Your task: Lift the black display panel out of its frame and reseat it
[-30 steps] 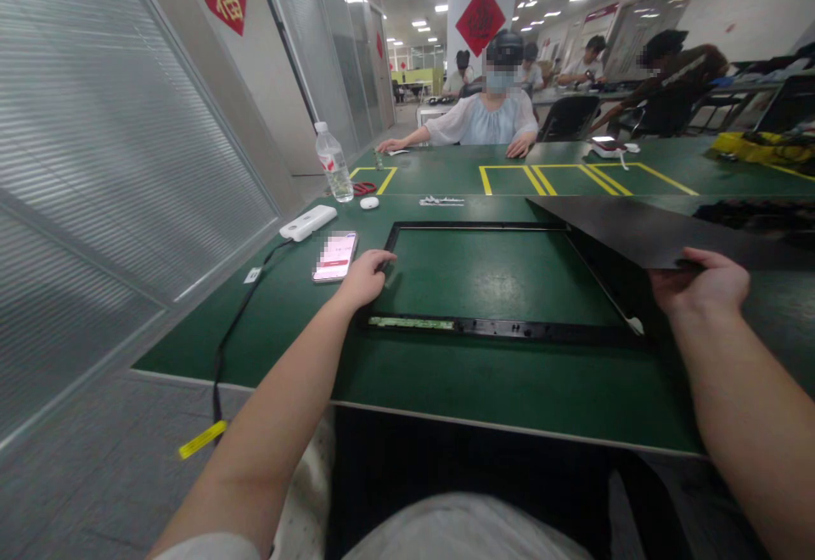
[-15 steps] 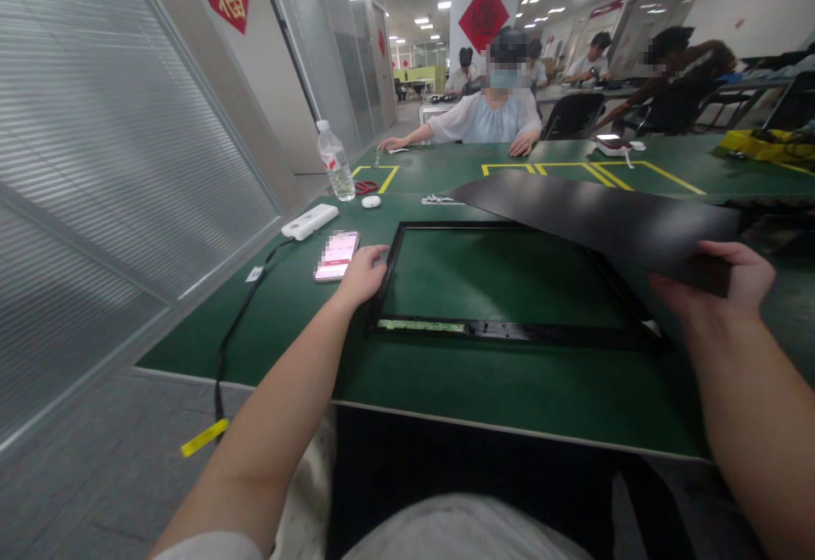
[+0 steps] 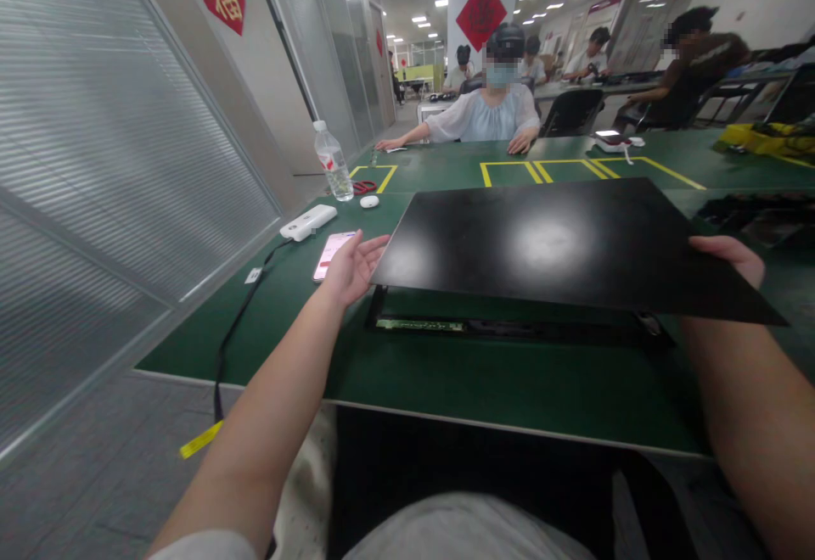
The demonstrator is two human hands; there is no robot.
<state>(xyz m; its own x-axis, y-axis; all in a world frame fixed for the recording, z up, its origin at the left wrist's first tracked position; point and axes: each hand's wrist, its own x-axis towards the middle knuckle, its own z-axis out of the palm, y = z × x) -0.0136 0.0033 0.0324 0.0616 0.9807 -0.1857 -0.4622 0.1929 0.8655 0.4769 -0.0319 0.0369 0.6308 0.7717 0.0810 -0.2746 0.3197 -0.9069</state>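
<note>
A thin glossy black panel (image 3: 509,242), like a screen sheet, hangs slightly tilted above a black rectangular frame (image 3: 548,333). My right hand (image 3: 732,261) grips the panel near its right end, thumb on top and the other fingers hidden below. At the panel's left edge is my left hand (image 3: 356,267), its fingers stretched out and spread; whether they touch the edge I cannot tell. The frame lies flat on the green table (image 3: 446,382), mostly covered by the panel, with a green circuit strip (image 3: 420,325) showing along its near side.
Left of the frame lie a phone (image 3: 324,259), a white power strip (image 3: 309,222) with a black cable, and a small white case (image 3: 369,202). A water bottle (image 3: 332,161) and red-handled scissors (image 3: 364,187) stand farther back. A masked person (image 3: 490,110) sits opposite.
The black panel has swung left and flattened over the frame, carried by my right hand. My left hand has left the frame's side and opened beside the panel's left edge.
</note>
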